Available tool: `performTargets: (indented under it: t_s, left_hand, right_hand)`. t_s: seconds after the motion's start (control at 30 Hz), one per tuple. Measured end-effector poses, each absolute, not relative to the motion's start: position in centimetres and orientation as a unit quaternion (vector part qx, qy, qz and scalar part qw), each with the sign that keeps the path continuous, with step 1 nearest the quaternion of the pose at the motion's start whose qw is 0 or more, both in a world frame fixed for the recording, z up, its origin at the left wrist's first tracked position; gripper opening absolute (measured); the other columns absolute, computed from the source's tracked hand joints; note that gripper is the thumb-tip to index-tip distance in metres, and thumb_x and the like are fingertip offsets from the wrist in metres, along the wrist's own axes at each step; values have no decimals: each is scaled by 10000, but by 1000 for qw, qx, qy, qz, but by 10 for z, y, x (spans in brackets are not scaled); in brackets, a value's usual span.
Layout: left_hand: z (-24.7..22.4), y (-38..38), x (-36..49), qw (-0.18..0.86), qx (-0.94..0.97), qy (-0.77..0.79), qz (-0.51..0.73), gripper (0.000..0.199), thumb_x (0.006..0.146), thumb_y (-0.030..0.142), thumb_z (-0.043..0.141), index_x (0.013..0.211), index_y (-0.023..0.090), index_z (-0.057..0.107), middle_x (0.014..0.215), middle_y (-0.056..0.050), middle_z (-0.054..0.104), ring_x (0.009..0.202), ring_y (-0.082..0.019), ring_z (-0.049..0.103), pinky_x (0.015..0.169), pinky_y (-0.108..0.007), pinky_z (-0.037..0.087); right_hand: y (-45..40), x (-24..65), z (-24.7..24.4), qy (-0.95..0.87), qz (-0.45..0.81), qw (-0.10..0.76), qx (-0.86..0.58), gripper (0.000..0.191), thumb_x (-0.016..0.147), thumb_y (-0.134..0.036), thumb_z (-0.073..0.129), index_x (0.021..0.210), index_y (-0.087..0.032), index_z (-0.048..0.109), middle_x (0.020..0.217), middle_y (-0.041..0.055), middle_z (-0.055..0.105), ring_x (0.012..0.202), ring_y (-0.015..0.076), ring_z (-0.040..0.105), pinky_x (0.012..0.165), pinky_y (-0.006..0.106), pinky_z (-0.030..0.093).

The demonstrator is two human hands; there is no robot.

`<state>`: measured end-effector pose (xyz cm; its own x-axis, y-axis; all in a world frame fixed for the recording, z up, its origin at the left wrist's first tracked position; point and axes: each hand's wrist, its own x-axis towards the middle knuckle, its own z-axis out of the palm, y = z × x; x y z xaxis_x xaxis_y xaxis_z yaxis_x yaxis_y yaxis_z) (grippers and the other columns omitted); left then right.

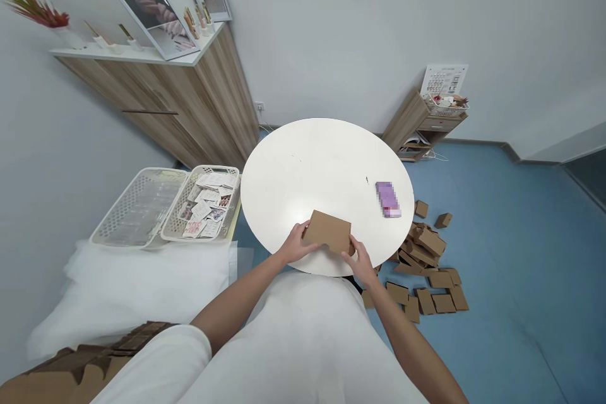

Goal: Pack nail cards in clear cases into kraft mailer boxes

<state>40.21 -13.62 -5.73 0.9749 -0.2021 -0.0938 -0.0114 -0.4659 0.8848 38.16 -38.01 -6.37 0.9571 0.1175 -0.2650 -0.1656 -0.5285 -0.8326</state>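
Brown cardboard box (330, 228) is held at the near edge of the round white surface (312, 158); whether it is lifted cannot be told. Its left end is pinched by the left hand (297, 245), its right end by the right hand (360, 262). A blurred purple item (387, 197) is seen farther right; more brown boxes (430, 241) are strewn over the blue floor (511, 252).

No legible text; print on white sheet (444, 79) and basket packets (201, 209) too small to read
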Motion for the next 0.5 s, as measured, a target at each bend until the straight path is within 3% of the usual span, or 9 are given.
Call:
performTargets:
  t_s: [0.13, 0.27, 0.5]
  left_hand:
    - [-57, -136, 410, 492, 864, -58, -85, 568, 754, 442, 524, 1255, 213, 383, 953, -61, 481, 847, -179, 494, 764, -327, 425]
    - [-59, -142, 420, 470, 877, -25, -94, 473, 831, 377, 410, 1259, 179, 373, 895, -55, 449, 770, -159, 485, 750, -323, 431]
    - [-52, -144, 430, 419, 908, 16, 0, 452, 778, 273, 512, 1215, 194, 431, 932, -58, 425, 859, -176, 474, 761, -304, 429]
  right_hand:
    - [-389, 404, -49, 42, 164, 515, -840, 601, 762, -530, 433, 1290, -250, 372, 1093, 56, 503, 1062, 213, 468, 905, 350, 362]
    - [-385, 421, -44, 51, 171, 482, -858, 528, 800, -552, 340, 1199, -241, 492, 1026, 53, 551, 1017, 216, 475, 912, 372, 341]
    - [-376, 437, -38, 44, 121, 439, -889, 518, 806, -505, 360, 1187, -192, 516, 1029, 91, 537, 962, 203, 503, 855, 332, 385]
